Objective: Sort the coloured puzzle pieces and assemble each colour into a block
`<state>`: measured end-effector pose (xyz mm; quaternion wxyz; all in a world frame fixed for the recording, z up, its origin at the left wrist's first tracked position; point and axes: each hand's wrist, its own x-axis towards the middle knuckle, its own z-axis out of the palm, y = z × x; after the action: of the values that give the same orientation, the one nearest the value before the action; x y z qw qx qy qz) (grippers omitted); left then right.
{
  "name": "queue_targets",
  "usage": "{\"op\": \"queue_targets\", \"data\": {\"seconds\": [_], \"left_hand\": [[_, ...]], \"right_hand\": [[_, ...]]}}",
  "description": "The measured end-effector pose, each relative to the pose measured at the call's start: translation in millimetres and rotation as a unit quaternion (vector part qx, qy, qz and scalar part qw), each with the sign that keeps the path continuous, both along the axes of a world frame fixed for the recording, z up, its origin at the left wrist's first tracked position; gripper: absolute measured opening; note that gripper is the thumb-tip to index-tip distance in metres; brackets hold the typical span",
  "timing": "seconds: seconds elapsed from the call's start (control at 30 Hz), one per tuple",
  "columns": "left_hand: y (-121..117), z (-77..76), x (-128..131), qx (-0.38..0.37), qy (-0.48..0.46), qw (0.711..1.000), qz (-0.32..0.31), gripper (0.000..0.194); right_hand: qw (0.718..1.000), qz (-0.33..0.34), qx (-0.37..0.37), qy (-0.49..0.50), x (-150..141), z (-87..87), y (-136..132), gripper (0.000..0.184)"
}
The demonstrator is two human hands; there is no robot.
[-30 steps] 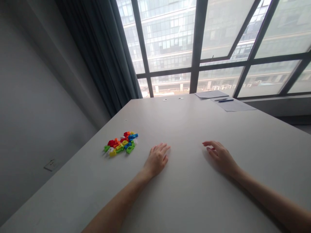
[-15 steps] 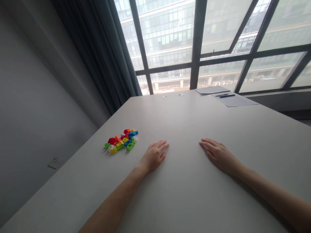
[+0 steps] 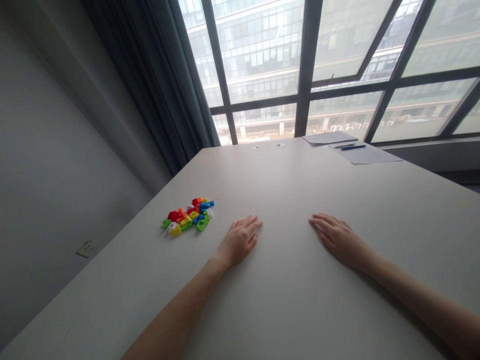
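Note:
My left hand (image 3: pixel 240 240) rests palm down on the white table (image 3: pixel 277 300), its fingers stretched out and holding nothing. Across from it, my right hand (image 3: pixel 339 239) also lies flat on the tabletop with straight fingers and nothing in them. A gap of bare table separates the two. To the left of my left hand, apart from it, lies a loose pile of small plastic building blocks (image 3: pixel 194 215) in red, orange, yellow, green, blue and white. Some blocks overlap, so their full shapes are partly hidden.
Sheets of paper (image 3: pixel 375 156) lie at the far right of the table, with a dark blue pen (image 3: pixel 353 147) on top. Two small white discs (image 3: pixel 281 145) sit near the far edge. Beyond are a window, a dark curtain (image 3: pixel 161 75) and a wall socket (image 3: pixel 87 249).
The camera view has shifted very slightly. Both hands and the pile of blocks stay where they were.

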<state>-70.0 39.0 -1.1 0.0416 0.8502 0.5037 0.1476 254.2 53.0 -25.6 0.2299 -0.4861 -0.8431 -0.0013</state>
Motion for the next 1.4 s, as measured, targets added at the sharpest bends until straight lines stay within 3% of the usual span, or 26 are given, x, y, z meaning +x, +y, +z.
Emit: {"op": "queue_targets", "data": {"seconds": [1.4], "left_hand": [[0.5,-2.1,-0.4,0.003,-0.004,1.0,-0.004,0.041]], "right_hand": [[1.0,0.0,-0.008,-0.002,-0.4,2.3,-0.9,0.039]]}}
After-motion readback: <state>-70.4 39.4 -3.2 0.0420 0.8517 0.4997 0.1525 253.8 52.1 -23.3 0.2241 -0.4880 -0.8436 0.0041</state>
